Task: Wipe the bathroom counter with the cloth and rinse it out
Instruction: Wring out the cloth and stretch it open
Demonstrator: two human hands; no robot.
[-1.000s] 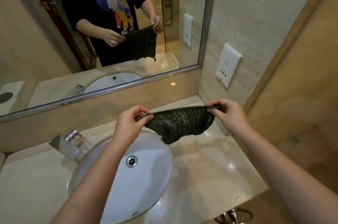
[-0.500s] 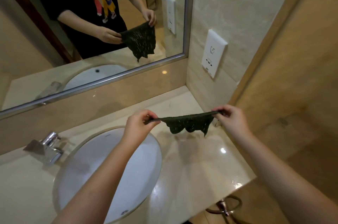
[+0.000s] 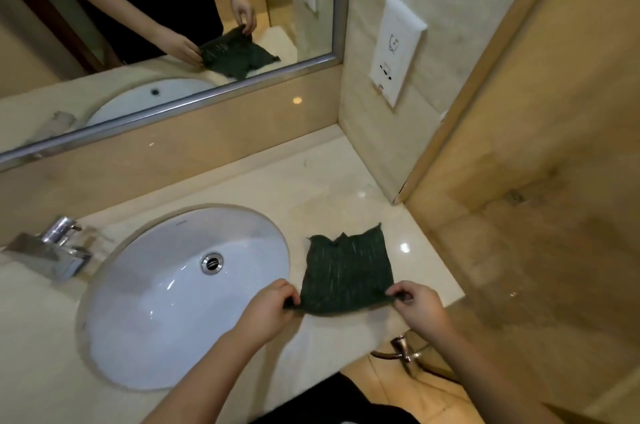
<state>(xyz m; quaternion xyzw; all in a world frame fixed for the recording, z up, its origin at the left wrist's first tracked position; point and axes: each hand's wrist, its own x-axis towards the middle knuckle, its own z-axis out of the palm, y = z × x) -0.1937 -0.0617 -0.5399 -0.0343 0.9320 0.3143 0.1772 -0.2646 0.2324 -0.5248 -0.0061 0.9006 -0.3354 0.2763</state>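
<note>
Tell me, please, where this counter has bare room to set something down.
The counter is bare between the far edge of the cloth and the corner under the mirror, and along the strip behind the sink. The front right is crowded: the left hand and right hand pinch the cloth by its near corners there.

Dark green cloth (image 3: 348,273) spread flat on beige counter (image 3: 346,188), right of white oval sink (image 3: 156,302). Left hand (image 3: 268,307) pinches near-left corner; right hand (image 3: 420,305) pinches near-right corner. Chrome faucet (image 3: 55,250) at far left of sink. Mirror (image 3: 138,25) on far wall reflects hands and cloth. White outlet plate (image 3: 396,49) on right wall.
</note>
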